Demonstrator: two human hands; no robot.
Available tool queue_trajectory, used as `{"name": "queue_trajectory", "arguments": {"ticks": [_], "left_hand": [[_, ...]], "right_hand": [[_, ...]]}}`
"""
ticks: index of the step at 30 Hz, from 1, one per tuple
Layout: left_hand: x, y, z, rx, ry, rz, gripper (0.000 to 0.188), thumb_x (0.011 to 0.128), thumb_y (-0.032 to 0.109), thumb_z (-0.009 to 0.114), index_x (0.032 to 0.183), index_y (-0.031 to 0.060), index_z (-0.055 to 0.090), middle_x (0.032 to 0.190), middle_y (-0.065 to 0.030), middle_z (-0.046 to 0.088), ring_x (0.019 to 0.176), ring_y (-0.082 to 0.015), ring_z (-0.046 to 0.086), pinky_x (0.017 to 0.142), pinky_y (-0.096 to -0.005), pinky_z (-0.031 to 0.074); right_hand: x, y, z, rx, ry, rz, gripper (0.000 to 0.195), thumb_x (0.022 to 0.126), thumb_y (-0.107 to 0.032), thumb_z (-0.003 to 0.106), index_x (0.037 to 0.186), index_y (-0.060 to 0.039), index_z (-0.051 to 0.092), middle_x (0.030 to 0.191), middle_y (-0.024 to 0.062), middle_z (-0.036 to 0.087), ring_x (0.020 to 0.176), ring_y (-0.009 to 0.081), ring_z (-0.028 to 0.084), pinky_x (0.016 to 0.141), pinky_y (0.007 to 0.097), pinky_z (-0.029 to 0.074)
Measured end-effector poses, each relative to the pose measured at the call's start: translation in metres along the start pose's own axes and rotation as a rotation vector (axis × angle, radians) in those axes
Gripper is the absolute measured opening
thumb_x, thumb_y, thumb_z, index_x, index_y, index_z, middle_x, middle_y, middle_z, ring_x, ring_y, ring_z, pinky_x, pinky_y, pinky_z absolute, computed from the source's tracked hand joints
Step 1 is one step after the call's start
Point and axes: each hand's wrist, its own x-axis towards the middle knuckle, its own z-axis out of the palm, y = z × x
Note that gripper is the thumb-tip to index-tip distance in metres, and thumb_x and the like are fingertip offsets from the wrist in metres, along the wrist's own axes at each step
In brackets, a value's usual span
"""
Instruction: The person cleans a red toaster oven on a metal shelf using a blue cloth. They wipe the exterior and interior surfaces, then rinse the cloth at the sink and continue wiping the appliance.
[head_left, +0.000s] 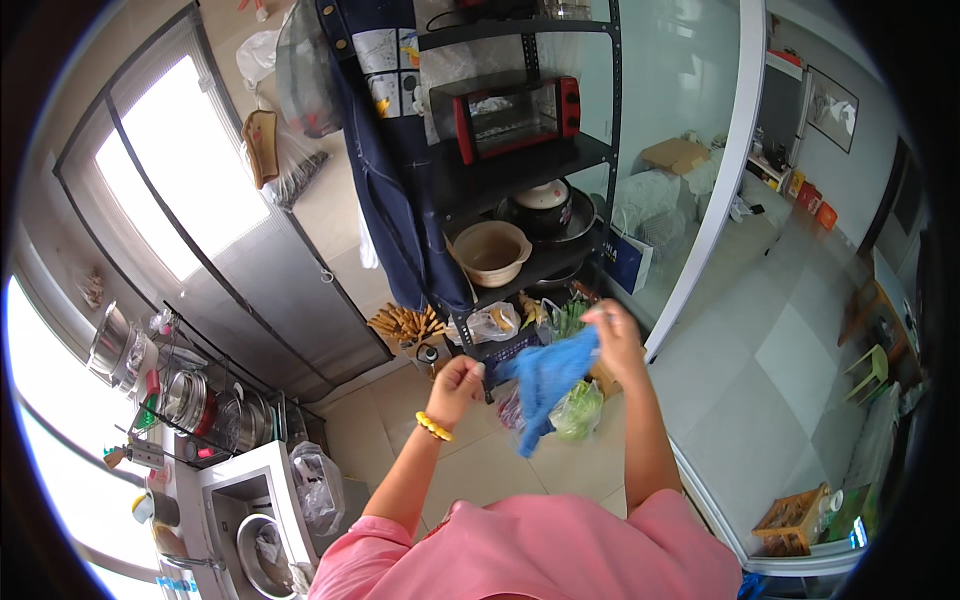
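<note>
A blue cloth (555, 375) hangs between my two hands, blurred by motion, its lower corner dangling over the tiled floor. My right hand (615, 334) pinches its upper right corner. At the other side my left hand (455, 386), with a yellow beaded bracelet (434, 426) on the wrist, has its fingers closed around the cloth's left end. Behind the cloth, a plastic bag of green leafy vegetables (577, 412) rests on the floor, partly covered by it.
A black metal shelf rack (517, 176) stands ahead, bearing a red toaster oven (517, 116) and a clay pot (492, 251). A dark blue apron (397, 202) hangs beside it. At left are a sink (232, 499) and a dish rack (225, 412). A sliding-door frame (705, 180) rises at right.
</note>
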Motion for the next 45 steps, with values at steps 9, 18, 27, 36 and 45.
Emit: {"name": "queue_trajectory", "arguments": {"ticks": [9,18,27,36,45], "left_hand": [[0.106,0.0,0.12,0.482,-0.449,0.449,0.095,0.071,0.011,0.086,0.148,0.0065,0.031,0.144,-0.0136,0.046,0.135,-0.0259,0.043,0.111,-0.0404,0.035],[0.229,-0.03,0.109,0.525,-0.654,0.416,0.013,0.099,0.013,0.06,0.096,0.0061,0.049,0.083,0.0007,0.045,0.077,-0.0063,0.043,0.067,-0.0245,0.041],[0.335,0.069,0.156,0.578,-0.305,0.566,0.013,0.089,0.009,0.065,0.096,0.0007,0.056,0.086,-0.0151,0.062,0.076,-0.0308,0.064,0.07,-0.0366,0.05],[0.454,0.158,0.079,0.938,0.667,1.164,0.019,0.078,-0.002,0.063,0.096,0.0035,0.065,0.102,-0.0162,0.065,0.099,-0.0373,0.059,0.087,-0.0448,0.046],[0.566,0.178,-0.02,1.205,0.821,1.099,0.016,0.088,0.013,0.062,0.091,0.002,0.073,0.1,-0.0138,0.07,0.099,-0.0356,0.063,0.09,-0.0434,0.049]], "right_hand": [[0.032,0.027,-0.036,0.046,-0.181,0.021,0.023,0.102,-0.022,0.055,0.094,-0.0038,0.065,0.087,-0.0002,0.062,0.084,0.007,0.054,0.079,0.0241,0.044],[0.132,0.05,-0.1,0.771,0.089,0.16,0.028,0.099,-0.031,0.06,0.106,-0.0035,0.062,0.095,0.0058,0.065,0.082,0.0172,0.063,0.076,0.033,0.054],[0.215,0.067,-0.007,0.899,0.119,-0.04,0.049,0.102,-0.036,0.041,0.135,-0.0011,0.049,0.133,0.0143,0.057,0.121,0.0288,0.056,0.107,0.0433,0.043],[0.402,0.058,-0.014,1.071,-0.009,-0.437,0.058,0.1,-0.027,0.052,0.15,-0.0053,0.032,0.146,0.0127,0.046,0.133,0.0293,0.046,0.111,0.0479,0.037],[0.548,-0.036,0.069,-0.521,0.127,-1.218,0.029,0.088,-0.016,0.066,0.115,-0.0053,0.065,0.119,0.0158,0.063,0.112,0.0345,0.058,0.093,0.0445,0.046]]}}
